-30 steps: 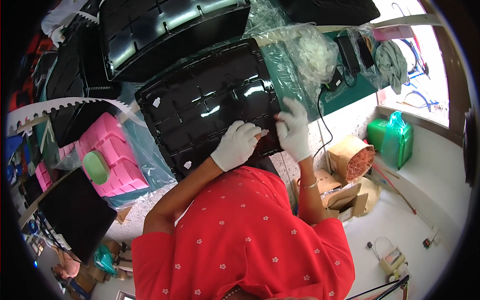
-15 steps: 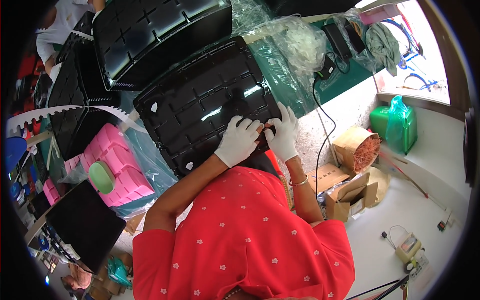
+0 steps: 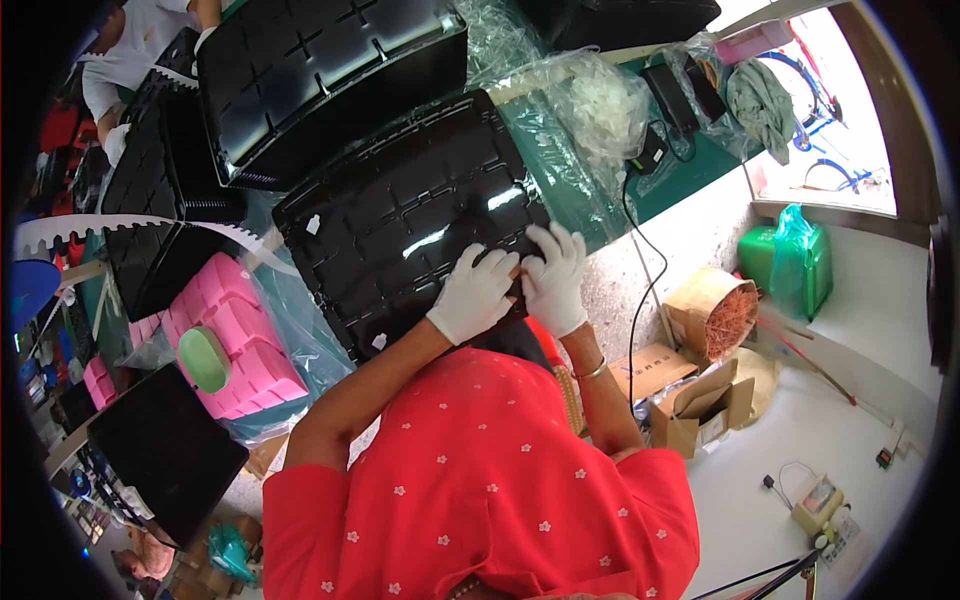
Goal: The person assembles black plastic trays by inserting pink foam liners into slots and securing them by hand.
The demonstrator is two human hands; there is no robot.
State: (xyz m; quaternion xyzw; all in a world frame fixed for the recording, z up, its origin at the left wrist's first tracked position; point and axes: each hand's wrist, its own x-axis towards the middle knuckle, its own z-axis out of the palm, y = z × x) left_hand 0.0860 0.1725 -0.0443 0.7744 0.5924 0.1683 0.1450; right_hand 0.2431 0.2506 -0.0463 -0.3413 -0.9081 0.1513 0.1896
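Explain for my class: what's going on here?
Someone in a red top has the gloved left hand and right hand close together over the near right corner of a black panel on a table; whether they hold anything small is unclear. A black case sits beyond it; a pink panel with a green dish lies to the left.

We look down from the head, near the left hand and right hand; the rim seems blurred.

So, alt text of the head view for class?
A person's gloved left hand and right hand are close together at the near right corner of a black moulded panel. To its left: pink moulding and a green tub.
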